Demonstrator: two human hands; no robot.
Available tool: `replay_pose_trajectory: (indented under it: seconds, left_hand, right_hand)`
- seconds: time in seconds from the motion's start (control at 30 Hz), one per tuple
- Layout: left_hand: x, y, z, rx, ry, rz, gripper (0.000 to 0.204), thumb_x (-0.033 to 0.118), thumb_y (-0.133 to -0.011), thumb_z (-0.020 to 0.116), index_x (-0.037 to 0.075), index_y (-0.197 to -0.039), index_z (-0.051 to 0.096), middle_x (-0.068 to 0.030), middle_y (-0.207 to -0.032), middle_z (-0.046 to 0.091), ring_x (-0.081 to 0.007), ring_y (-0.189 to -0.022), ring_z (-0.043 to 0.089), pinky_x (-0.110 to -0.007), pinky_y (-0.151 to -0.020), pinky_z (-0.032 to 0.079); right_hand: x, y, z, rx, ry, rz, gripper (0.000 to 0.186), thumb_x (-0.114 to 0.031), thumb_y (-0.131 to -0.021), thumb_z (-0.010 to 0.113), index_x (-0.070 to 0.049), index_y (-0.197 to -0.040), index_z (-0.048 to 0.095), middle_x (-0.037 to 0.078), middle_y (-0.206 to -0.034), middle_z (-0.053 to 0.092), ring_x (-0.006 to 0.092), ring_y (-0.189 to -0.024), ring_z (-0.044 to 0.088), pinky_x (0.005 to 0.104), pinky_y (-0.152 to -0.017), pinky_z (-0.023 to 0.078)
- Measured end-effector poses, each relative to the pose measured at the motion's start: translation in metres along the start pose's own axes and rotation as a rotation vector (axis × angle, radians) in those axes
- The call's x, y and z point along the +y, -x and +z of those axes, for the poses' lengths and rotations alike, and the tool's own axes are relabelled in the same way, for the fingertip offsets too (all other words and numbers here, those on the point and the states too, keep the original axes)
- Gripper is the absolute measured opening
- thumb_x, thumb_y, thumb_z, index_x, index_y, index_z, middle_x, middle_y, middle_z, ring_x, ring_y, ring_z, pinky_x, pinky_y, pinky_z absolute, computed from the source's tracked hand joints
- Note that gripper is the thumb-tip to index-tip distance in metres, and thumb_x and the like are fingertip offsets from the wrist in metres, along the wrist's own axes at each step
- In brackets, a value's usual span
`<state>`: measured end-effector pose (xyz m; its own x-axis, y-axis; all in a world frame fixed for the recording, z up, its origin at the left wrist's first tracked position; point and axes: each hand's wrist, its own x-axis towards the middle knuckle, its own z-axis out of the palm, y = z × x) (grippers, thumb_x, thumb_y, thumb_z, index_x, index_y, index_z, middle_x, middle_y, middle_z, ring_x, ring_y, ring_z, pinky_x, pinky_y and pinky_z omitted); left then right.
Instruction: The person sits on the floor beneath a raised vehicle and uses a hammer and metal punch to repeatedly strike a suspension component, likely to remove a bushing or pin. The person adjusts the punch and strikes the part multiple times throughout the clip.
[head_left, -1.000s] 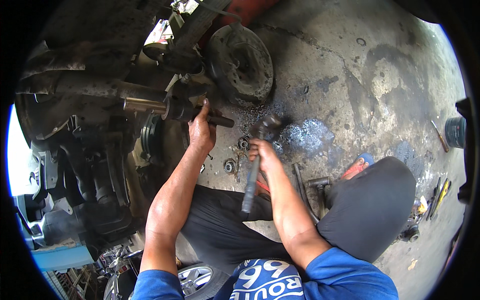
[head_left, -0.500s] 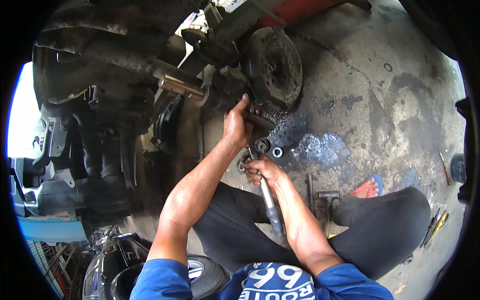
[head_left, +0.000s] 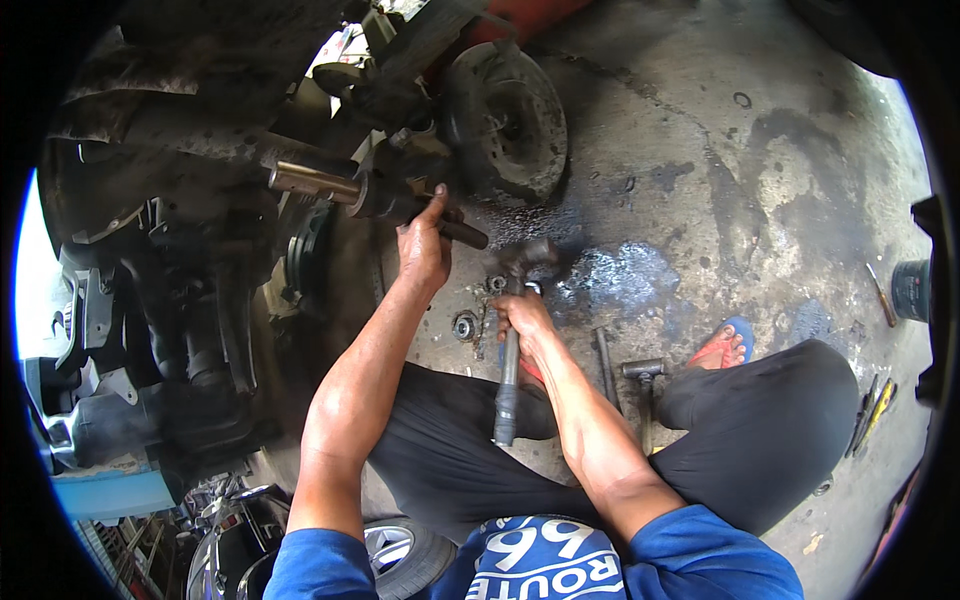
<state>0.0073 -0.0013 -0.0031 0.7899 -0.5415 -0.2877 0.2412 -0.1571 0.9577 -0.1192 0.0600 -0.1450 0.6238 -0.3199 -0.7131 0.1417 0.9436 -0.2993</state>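
Observation:
My left hand (head_left: 425, 245) is closed around a dark rod (head_left: 465, 233) at the assembly under the vehicle, beside a protruding bright steel cylinder (head_left: 310, 180). To its lower right, my right hand (head_left: 522, 320) grips a long-handled hammer (head_left: 508, 395), its head blurred above the fingers. Below and between the hands, small round metal rings (head_left: 464, 326) lie on the stained concrete. A large dark round plate (head_left: 505, 125) stands above my left hand.
The vehicle's underside (head_left: 180, 330) fills the left. A second hammer (head_left: 642, 369) and a bar (head_left: 605, 360) lie between my knees. At the right are a screwdriver (head_left: 882, 295), a dark container (head_left: 910, 290) and yellow-handled tools (head_left: 880, 405). A wheel (head_left: 400, 550) is at the bottom.
The hammer head, near and partly behind my left hand half a second ago, now appears clear to its right. My left hand stays on the rod. The view has shifted slightly.

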Motion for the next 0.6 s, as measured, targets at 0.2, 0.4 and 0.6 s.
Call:
replay_pose_trajectory:
  seconds: [0.2, 0.4, 0.6]
  left_hand:
    - [0.002, -0.004, 0.0, -0.012, 0.068, 0.038, 0.036, 0.011, -0.086, 0.078, 0.01, -0.111, 0.053, -0.0036, -0.095, 0.06, -0.0192, -0.082, 0.059, -0.038, -0.077, 0.049]
    - [0.0, -0.002, -0.003, -0.035, 0.038, -0.02, 0.036, 0.009, -0.088, 0.075, 0.009, -0.115, 0.051, -0.0054, -0.098, 0.06, -0.0197, -0.078, 0.057, -0.038, -0.074, 0.051]
    - [-0.001, -0.004, 0.003, -0.019, 0.049, 0.036, 0.02, 0.015, -0.091, 0.072, 0.005, -0.104, 0.06, -0.0051, -0.091, 0.06, -0.0187, -0.077, 0.058, -0.036, -0.071, 0.051]
  right_hand:
    - [0.003, -0.009, -0.004, -0.099, 0.001, -0.021, 0.014, -0.005, -0.085, 0.069, -0.004, -0.083, 0.055, -0.001, -0.06, 0.046, 0.0127, -0.044, 0.045, 0.0308, -0.039, 0.042]
    - [0.039, -0.037, -0.109, 0.147, -0.44, 0.16, 0.011, -0.01, -0.093, 0.051, -0.002, -0.092, 0.058, 0.0, -0.067, 0.043, 0.011, -0.051, 0.04, 0.0292, -0.045, 0.037]
    - [0.027, -0.023, -0.06, 0.18, -0.191, 0.065, 0.011, -0.013, -0.091, 0.053, -0.002, -0.094, 0.055, 0.003, -0.063, 0.047, 0.017, -0.047, 0.046, 0.0344, -0.041, 0.04]
